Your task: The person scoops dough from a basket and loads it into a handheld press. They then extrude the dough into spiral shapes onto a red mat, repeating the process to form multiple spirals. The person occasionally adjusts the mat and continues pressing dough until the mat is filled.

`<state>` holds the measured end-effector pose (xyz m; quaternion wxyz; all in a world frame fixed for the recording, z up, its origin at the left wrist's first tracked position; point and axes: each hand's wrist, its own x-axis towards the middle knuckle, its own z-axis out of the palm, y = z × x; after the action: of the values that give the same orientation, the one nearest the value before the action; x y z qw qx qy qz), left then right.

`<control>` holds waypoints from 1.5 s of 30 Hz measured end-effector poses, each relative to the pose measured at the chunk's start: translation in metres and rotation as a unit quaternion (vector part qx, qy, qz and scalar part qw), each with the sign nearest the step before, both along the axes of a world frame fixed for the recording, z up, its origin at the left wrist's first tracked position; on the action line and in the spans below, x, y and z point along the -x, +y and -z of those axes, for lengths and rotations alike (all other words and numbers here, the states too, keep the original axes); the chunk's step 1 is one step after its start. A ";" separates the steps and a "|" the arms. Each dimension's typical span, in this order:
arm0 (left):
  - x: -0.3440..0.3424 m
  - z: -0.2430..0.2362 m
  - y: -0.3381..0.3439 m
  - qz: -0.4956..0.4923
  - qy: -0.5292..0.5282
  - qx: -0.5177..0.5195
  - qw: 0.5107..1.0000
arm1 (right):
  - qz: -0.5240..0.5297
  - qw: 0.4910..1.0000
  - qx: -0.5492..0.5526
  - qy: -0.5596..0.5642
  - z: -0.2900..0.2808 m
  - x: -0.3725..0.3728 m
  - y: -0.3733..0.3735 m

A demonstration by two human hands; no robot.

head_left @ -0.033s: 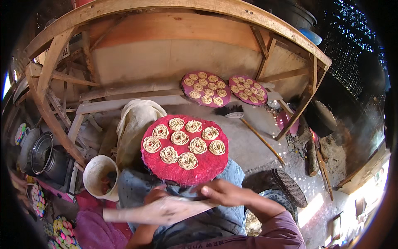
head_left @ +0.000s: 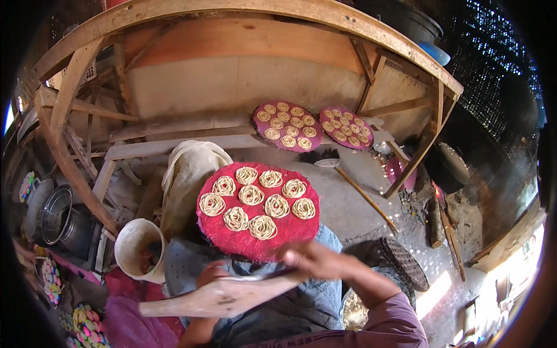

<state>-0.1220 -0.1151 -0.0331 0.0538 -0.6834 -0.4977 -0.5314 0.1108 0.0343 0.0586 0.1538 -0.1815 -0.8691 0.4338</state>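
Observation:
Across my lap lies a pale, flat wooden board (head_left: 226, 297) with tapered ends, slightly blurred. My left hand (head_left: 211, 274) is closed at its far edge; the board hides most of its fingers. Over the board's right end is my right hand (head_left: 313, 261), smeared by motion, its fingers pointing left near the tray's front edge. Whether it grips anything cannot be made out. Just beyond both hands, a round red tray (head_left: 255, 246) rests on my knees. Several coiled nests of pale noodle-like strands (head_left: 251, 195) lie spread on it, with bare red at its near side.
Two more round trays (head_left: 271, 142) of nests stand by a wooden frame (head_left: 255, 7). A white bucket (head_left: 125, 249) and a draped cloth (head_left: 194, 159) are at left. A long-handled brush (head_left: 368, 200) lies on the floor. Burning wood and a dark pot (head_left: 452, 165) are at right.
The board has tilted, its left end dropping a little and its broad face showing more. My right hand has risen slightly toward the tray's edge. The nests have not moved.

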 end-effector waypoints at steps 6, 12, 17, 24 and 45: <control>0.111 -0.001 0.026 -0.261 -0.489 -0.175 0.814 | 0.252 0.874 -0.409 -0.072 -0.026 0.010 0.141; 0.219 -0.021 0.105 -0.326 -0.540 -0.211 0.746 | 0.181 0.824 -0.492 -0.216 0.021 0.013 0.193; 0.220 0.056 0.152 -0.355 -0.520 -0.165 0.759 | 0.163 0.794 -0.532 -0.244 0.032 0.016 0.202; 0.254 0.133 0.169 -0.390 -0.398 -0.124 0.821 | 0.163 0.796 -0.528 -0.248 0.036 0.023 0.200; 0.237 0.119 0.167 -0.369 -0.538 -0.076 0.754 | 0.172 0.857 -0.445 -0.196 0.025 0.042 0.213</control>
<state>-0.3586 0.0514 -0.1520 0.0210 -0.0417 -0.6160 -0.7864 0.0686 0.2470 0.0341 0.1169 -0.3211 -0.9366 -0.0773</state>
